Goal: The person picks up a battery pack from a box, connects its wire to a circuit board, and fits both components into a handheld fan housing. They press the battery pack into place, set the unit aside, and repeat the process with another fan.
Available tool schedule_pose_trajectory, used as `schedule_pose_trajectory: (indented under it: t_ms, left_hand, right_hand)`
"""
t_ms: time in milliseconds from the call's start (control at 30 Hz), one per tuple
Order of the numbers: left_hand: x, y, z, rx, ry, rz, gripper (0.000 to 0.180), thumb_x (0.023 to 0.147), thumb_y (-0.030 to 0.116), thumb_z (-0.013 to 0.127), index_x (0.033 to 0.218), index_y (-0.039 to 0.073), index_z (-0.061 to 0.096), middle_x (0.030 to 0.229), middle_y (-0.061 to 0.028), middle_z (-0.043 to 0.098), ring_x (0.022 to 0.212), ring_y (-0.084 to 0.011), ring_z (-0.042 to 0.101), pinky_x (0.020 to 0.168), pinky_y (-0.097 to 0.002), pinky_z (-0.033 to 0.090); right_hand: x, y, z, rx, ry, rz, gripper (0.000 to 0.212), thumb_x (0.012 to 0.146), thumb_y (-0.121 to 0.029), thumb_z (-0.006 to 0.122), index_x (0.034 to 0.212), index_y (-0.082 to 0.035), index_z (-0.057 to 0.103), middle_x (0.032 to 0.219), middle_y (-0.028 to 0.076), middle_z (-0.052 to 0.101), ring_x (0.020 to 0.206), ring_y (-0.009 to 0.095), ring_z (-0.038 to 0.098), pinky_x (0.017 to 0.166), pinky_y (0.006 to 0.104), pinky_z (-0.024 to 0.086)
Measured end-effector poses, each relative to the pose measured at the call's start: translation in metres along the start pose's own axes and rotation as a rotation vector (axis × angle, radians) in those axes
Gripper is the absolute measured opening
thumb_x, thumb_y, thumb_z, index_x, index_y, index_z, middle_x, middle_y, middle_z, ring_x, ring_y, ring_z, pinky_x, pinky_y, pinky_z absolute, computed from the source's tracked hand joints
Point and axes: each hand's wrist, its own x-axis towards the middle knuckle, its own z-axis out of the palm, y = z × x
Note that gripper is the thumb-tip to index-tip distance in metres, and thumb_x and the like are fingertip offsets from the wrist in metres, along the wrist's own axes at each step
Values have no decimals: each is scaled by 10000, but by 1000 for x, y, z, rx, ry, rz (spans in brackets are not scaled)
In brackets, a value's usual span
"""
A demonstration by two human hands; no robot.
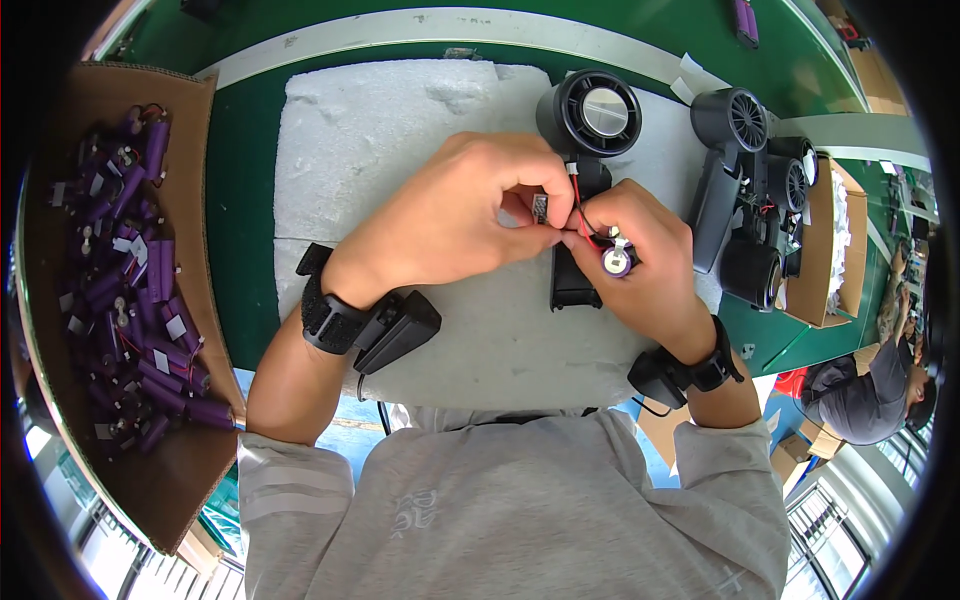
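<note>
My left hand (480, 205) is closed in a pinch, its thumb and fingertips on thin red and black wires (577, 195). A small white connector (572, 169) shows at the wires' upper end. In my right hand (645, 245) is a purple battery cell (616, 262), its round white-capped end facing up. The fingertips of both hands meet at the wires. Beneath them a black handheld fan (590, 112) lies on a white foam pad (400, 120), its round head beyond my hands. The fan's handle (574, 285) is partly hidden by them.
At the left stands a cardboard box (190, 300) full of purple battery cells (150, 265). Several black fans (735, 120) lie along the right, beside a smaller cardboard box (838, 240) with white pieces. Another person (875, 390) is at the far right. The table (240, 200) is green.
</note>
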Motion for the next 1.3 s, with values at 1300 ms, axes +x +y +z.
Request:
schedule_pose_trajectory:
  t_ms: [1300]
  left_hand:
    - [2, -2, -6, -222, 16, -152, 293, 764, -118, 694, 956, 52, 552, 943, 16, 553, 872, -78, 570, 724, -235, 472]
  right_hand:
    - [0, 0, -7, -42, 30, 13, 148, 756, -3, 752, 899, -26, 724, 868, 55, 508, 597, 96, 458, 504, 231, 358]
